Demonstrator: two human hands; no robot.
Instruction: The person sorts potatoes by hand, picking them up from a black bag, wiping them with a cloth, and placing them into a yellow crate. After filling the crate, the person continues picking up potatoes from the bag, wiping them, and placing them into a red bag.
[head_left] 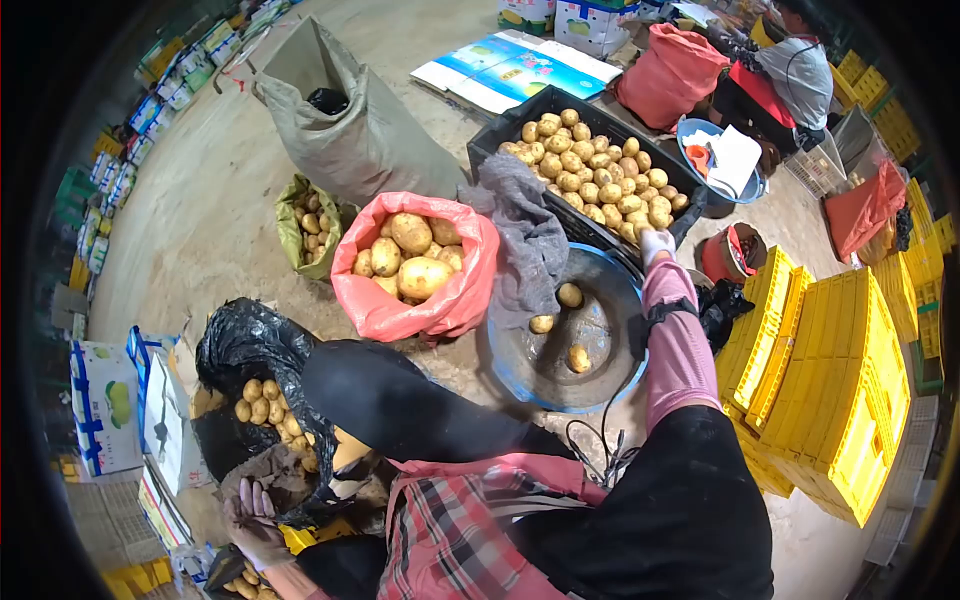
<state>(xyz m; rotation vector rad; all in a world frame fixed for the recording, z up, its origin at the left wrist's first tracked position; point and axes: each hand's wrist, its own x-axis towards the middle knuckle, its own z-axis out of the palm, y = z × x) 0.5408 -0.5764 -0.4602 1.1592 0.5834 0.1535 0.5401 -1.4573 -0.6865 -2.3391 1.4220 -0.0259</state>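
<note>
My right hand (655,243), in a white glove with a pink sleeve, reaches to the near edge of a black crate (482,148) full of potatoes (590,170); its grip is not clear. Below my arm lies a round metal basin (610,335) holding three potatoes (570,295). My left hand (252,515), in a dirty glove, rests low at the left with fingers extended on the rim of a black bag (250,345) of small potatoes (262,405). A red bag (400,312) of large potatoes stands between them.
A grey cloth (525,240) hangs over the crate's corner. A big grey sack (370,140) and a green bag (290,225) of potatoes sit behind. Stacked yellow crates (840,380) stand at right. Another person (800,70) sits at the far right by a blue basin (748,188).
</note>
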